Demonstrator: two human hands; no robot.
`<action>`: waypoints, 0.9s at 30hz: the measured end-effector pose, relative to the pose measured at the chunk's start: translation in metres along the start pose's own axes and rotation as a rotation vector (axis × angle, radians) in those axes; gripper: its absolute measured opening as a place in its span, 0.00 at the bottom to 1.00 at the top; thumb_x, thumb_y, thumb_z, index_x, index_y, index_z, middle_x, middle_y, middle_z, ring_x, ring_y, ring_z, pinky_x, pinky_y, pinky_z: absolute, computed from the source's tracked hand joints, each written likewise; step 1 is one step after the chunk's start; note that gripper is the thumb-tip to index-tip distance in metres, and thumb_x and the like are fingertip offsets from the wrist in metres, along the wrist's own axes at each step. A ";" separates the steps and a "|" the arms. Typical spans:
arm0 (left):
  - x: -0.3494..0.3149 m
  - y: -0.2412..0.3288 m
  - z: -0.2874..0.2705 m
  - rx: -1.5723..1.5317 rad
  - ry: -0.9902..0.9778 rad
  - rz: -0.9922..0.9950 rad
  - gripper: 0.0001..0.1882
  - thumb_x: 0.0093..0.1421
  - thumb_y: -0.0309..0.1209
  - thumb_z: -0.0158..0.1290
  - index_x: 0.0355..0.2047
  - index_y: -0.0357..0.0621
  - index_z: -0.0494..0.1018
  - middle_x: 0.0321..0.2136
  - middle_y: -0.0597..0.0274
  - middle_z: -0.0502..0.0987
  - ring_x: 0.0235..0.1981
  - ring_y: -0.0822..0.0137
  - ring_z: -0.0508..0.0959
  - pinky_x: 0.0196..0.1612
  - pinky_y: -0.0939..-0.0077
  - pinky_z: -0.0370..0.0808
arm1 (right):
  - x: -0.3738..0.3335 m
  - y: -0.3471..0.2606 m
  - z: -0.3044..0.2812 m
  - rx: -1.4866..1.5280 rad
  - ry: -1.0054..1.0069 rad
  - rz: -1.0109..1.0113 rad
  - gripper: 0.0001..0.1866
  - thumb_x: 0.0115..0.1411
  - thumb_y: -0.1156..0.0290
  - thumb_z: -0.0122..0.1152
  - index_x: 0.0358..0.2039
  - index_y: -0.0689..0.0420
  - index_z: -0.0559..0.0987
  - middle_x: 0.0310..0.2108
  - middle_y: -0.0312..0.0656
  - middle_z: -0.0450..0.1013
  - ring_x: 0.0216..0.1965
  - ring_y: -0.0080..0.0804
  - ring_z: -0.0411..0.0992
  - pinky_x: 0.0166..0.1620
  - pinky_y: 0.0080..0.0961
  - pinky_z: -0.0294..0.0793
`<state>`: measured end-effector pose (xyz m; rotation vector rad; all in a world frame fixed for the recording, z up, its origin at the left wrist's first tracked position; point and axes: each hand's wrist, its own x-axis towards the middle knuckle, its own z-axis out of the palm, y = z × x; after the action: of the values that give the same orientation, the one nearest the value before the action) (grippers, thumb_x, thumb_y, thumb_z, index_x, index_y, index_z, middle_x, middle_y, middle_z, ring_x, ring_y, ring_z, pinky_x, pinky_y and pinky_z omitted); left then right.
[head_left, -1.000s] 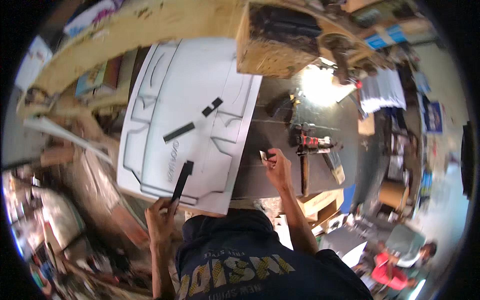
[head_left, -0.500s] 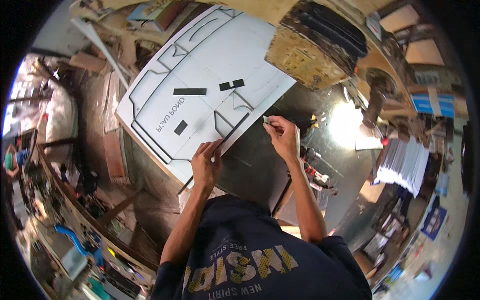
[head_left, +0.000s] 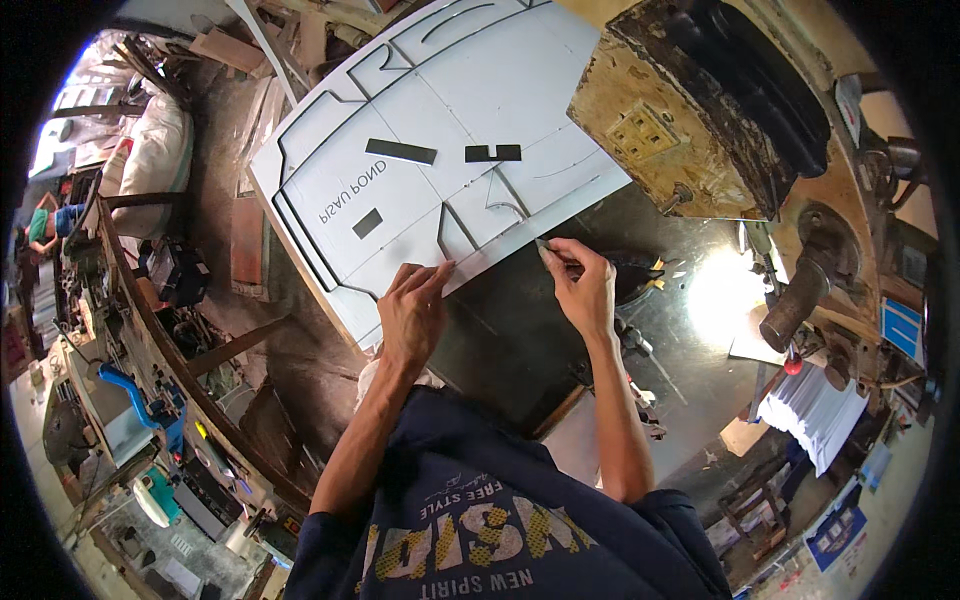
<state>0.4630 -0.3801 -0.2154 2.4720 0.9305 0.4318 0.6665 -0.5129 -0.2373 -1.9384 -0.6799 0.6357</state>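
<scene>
My left hand (head_left: 410,315) is at the near edge of a white board (head_left: 420,105), fingers bent and drawn together by the rim. What they grip, if anything, is hidden. Across a dark gap, my right hand (head_left: 585,285) pinches a small, flat grey piece (head_left: 543,244) between thumb and fingertips, just off the board's edge. Thin dark lines or strips form a curved outline on the board. Loose on it lie a long black rectangle (head_left: 400,151), a notched black piece (head_left: 493,153) and a small black rectangle (head_left: 368,223).
A worn yellowish machine block (head_left: 640,125) overhangs the board's far right. Under a bright glare, tools lie on the dark tabletop (head_left: 520,330) at right. A paper stack (head_left: 815,415) stands farther right. A cluttered wooden bench (head_left: 190,370) runs along the left.
The dark strip that ran from my left hand along the board's near edge no longer shows. My right hand still pinches the grey piece. The whole view has shifted slightly.
</scene>
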 end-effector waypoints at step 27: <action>0.004 -0.003 0.000 -0.005 0.035 0.047 0.20 0.50 0.16 0.58 0.42 0.51 0.84 0.31 0.67 0.81 0.35 0.64 0.78 0.31 0.69 0.78 | 0.000 0.003 -0.006 -0.013 -0.015 -0.015 0.09 0.62 0.71 0.66 0.41 0.61 0.83 0.34 0.45 0.83 0.33 0.34 0.82 0.37 0.30 0.80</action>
<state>0.4642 -0.3756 -0.2158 2.4931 0.8860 0.4938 0.6711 -0.5175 -0.2381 -1.9402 -0.7089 0.6381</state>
